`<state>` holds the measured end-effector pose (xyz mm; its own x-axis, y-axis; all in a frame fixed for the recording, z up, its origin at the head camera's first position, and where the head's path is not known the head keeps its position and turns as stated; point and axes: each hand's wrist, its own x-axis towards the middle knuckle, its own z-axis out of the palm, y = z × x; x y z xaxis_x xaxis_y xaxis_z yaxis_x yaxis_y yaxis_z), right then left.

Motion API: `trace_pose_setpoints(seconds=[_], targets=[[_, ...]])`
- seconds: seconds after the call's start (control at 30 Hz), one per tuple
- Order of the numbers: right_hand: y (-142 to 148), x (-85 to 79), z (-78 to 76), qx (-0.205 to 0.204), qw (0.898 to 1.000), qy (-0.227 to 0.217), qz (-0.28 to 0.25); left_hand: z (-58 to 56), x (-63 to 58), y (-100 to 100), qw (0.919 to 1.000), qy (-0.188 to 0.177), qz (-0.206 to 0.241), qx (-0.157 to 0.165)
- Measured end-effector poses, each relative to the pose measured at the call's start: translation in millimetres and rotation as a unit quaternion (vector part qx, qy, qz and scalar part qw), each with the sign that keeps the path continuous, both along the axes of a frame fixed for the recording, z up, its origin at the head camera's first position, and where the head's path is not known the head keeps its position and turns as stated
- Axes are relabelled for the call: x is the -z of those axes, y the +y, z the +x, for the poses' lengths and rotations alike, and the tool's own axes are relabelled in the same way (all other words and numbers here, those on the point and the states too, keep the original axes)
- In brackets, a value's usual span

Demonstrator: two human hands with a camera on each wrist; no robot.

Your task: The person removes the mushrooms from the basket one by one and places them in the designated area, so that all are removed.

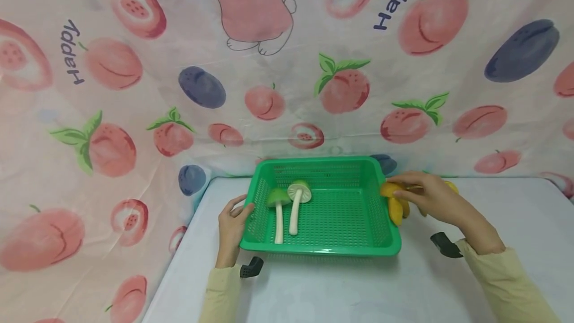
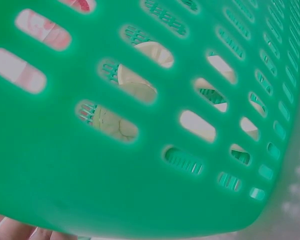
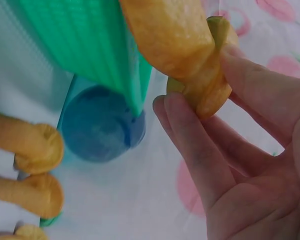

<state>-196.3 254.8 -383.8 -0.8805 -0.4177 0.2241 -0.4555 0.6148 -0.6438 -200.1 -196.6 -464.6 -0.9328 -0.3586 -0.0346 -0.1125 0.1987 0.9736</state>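
Note:
A green plastic basket with slotted walls stands before me. My left hand grips its left rim, the thumb on the edge. In the left wrist view the basket wall fills most of the picture, and only some fingers show below the rim. Two toy mushrooms with green caps and white stems, one left and one right, lie inside the basket on its left side. My right hand pinches a yellow toy mushroom between thumb and fingers, right at the basket's right rim.
Several more yellow mushrooms lie on the white table to the right of the basket, partly hidden by my right hand in the head view. Behind the table hangs a fruit-printed cloth.

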Motion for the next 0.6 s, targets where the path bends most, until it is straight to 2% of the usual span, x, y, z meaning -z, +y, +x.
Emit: trace_pose_setpoints(seconds=[0.37, 0.6], targets=[[35.7, 12.5, 4.6, 0.034, 0.998, 0.051, 0.011, -0.4, 1.4, 0.1, 1.0000, -0.002, 0.003, 0.002], [59.8, 20.3, 6.1, 0.061, 0.997, 0.046, 0.016, 0.9, 0.4, -0.4, 1.0000, -0.006, 0.005, 0.002]])
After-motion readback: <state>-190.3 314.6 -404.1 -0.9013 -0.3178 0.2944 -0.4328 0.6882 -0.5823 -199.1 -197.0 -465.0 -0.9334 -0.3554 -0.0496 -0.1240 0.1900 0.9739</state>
